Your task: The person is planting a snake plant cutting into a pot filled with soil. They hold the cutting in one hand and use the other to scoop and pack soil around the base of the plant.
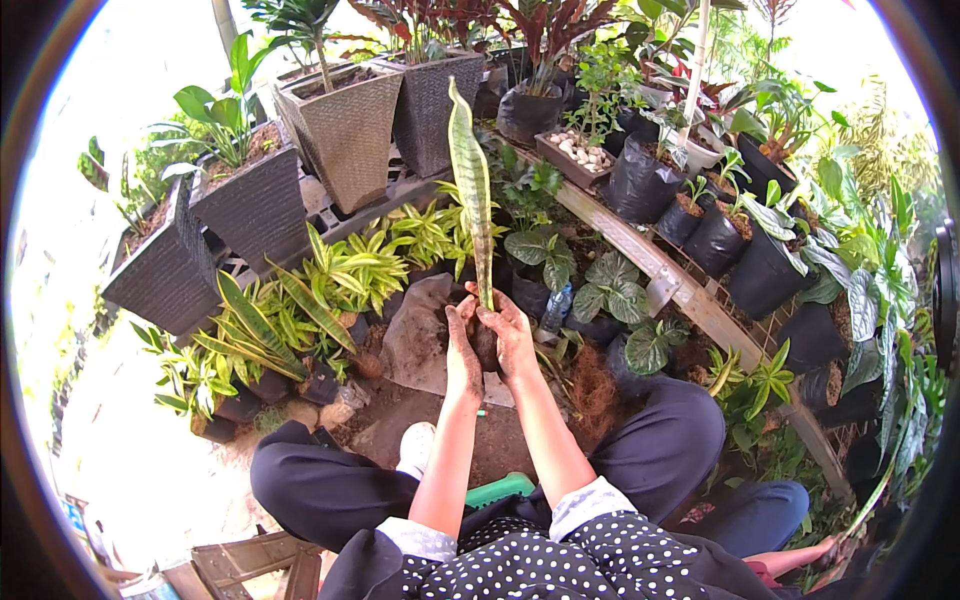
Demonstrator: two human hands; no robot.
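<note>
Both my hands are cupped around the base of a single upright snake plant leaf (471, 172) with pale yellow edges. My left hand (463, 345) wraps the near side from the left, its fingers smeared with soil. From the right, my right hand (510, 334) closes on the same base, thumb against the foot of the leaf. Between the palms shows a dark clump of soil (487, 346); the roots are hidden. Under and beyond the hands lies a soil-stained sack (420, 334) on the ground.
Tall planters (345, 135) stand at the far left. Variegated potted plants (360, 262) line the ground before them. A metal rack rail (675, 292) slants along the right, with black plant bags (716, 240) behind it. A plastic bottle (556, 307) and coconut fibre (594, 382) lie nearby. Another person's hand (829, 551) shows lower right.
</note>
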